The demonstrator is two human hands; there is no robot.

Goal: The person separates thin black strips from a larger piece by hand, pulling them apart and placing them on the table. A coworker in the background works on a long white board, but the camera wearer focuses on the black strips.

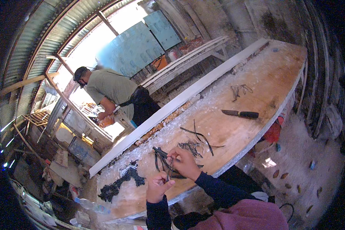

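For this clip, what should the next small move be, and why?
Probably a gentle drawing apart of the left hand and right hand: both pinch among the dark strips, fingertips close together, and a loose tangle lies just beyond, so spreading might help single one out. The knife lies apart, untouched.

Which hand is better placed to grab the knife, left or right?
Probably right. The right hand is nearer the knife, whose black handle points rightward; the left hand sits farther off. Both are occupied with black strips, though.
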